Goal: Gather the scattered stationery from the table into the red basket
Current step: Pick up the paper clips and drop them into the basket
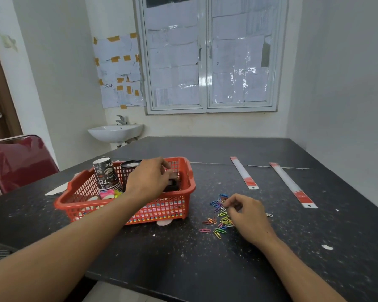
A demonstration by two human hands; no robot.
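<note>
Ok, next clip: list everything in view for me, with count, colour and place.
red basket: one, red, left on table
paper cups: one stack, black printed, in basket, left
mesh holder: one, black, in basket, at back
dark object: one, black, blurred, basket's right part
pink and yellow items: several, kind unclear, in basket
paper clips: many, mixed colours, loose on table right of basket
long strips: two, white with red ends, table's far right
table: one, black, speckled
chair: one, dark red, left of table
sink: one, white, back wall
left hand: one, in basket, holding the dark object
right hand: one, pinching paper clips
</note>
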